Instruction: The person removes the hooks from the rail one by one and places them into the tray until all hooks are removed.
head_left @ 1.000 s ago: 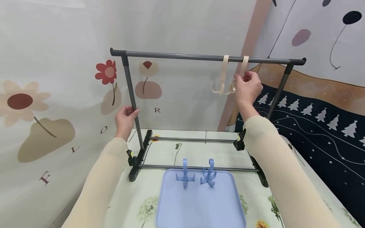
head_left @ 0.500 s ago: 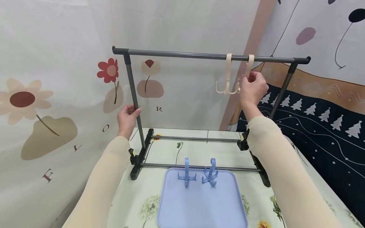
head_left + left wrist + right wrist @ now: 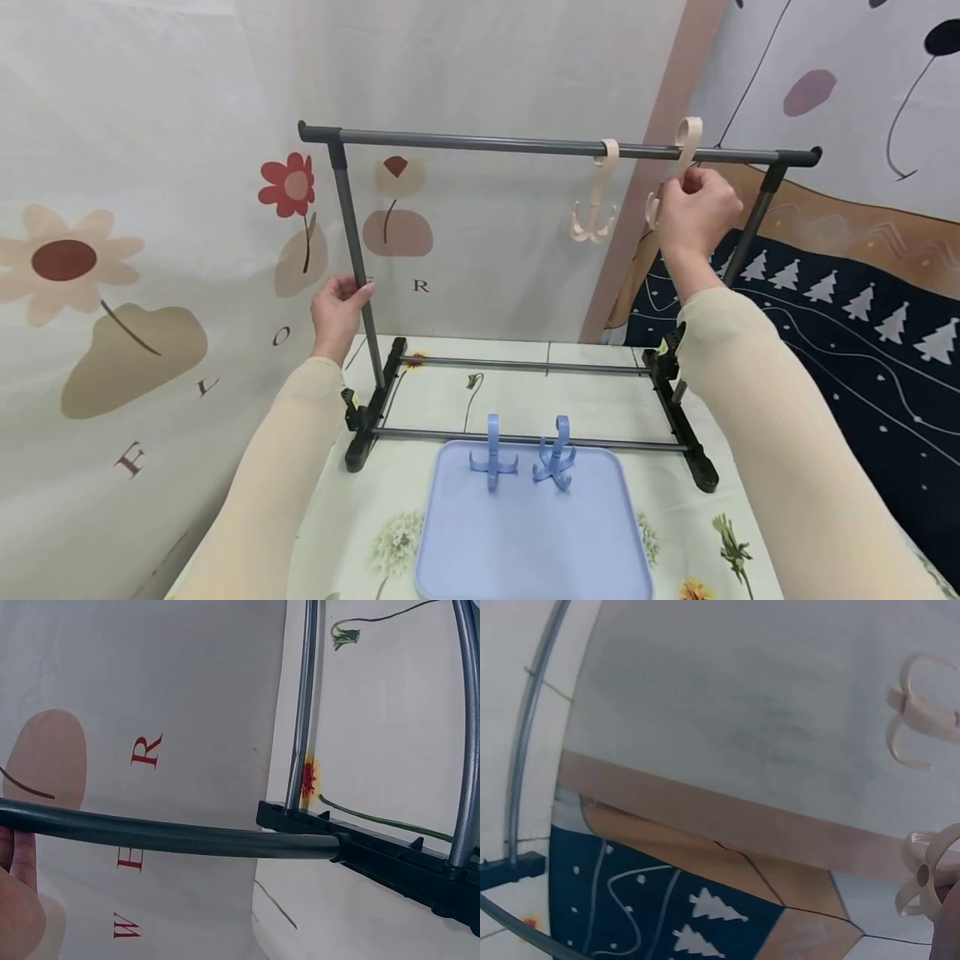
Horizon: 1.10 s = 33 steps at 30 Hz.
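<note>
My left hand (image 3: 337,312) holds the left upright post (image 3: 347,208) of a dark grey garment rack, thumb in front. In the left wrist view, its fingers (image 3: 22,862) show at the edge against that post. My right hand (image 3: 697,212) pinches a cream multi-prong hook (image 3: 688,137), whose curved top stands above the rack's top bar (image 3: 465,143). The prongs of this hook (image 3: 926,877) show at the edge of the right wrist view; my hand hides part of its stem. To its left, a second cream hook (image 3: 596,196) hangs from the bar, turned at an angle.
Below, a light blue tray (image 3: 532,542) lies on the flower-print tablecloth. Two blue multi-prong hooks, one on the left (image 3: 492,458) and one on the right (image 3: 557,458), are at its far end. The rack's lower bars (image 3: 525,364) cross behind the tray. Printed curtains hang behind.
My right hand has moved right and upward with the cream hook, and the hook's top has risen above the bar. The other cream hook has turned. My left hand stays on the post.
</note>
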Each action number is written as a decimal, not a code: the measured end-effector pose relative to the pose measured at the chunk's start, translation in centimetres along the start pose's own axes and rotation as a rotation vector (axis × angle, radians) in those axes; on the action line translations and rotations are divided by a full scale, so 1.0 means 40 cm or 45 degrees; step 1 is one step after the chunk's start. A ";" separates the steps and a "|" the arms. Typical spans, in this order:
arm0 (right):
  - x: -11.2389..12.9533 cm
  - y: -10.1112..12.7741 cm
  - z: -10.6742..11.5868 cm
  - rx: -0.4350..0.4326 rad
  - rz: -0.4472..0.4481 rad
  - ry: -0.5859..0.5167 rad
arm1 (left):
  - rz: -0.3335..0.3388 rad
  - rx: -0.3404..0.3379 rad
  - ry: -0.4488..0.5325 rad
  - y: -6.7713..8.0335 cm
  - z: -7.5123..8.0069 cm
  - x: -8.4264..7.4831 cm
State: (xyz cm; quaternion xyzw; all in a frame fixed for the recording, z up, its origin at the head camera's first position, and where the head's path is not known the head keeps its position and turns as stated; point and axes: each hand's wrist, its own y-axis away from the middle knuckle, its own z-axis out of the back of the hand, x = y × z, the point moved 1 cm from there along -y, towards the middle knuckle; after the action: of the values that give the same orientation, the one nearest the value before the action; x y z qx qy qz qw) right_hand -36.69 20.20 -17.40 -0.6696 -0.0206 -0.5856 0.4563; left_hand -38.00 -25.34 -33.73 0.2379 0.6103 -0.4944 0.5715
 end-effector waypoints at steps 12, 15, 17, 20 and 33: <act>0.000 0.004 0.033 0.031 0.034 -0.084 | -0.008 0.000 0.026 -0.007 0.006 -0.008; -0.007 0.018 0.042 0.061 0.024 -0.096 | 0.006 0.003 0.028 -0.005 0.008 -0.011; -0.010 0.028 0.049 0.085 0.024 -0.096 | 0.021 0.009 0.027 -0.004 0.010 -0.011; -0.016 0.042 0.058 0.119 0.049 -0.104 | 0.038 0.014 0.019 -0.003 0.013 -0.010; -0.073 0.101 0.134 0.301 -0.001 -0.131 | 0.067 0.041 0.043 -0.002 0.006 -0.008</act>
State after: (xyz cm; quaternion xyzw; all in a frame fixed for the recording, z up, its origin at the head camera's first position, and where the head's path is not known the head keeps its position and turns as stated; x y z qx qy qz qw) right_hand -31.23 22.73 -21.57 -0.6404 -0.1130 -0.5441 0.5302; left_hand -37.88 -25.48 -33.39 0.2712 0.6053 -0.4850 0.5699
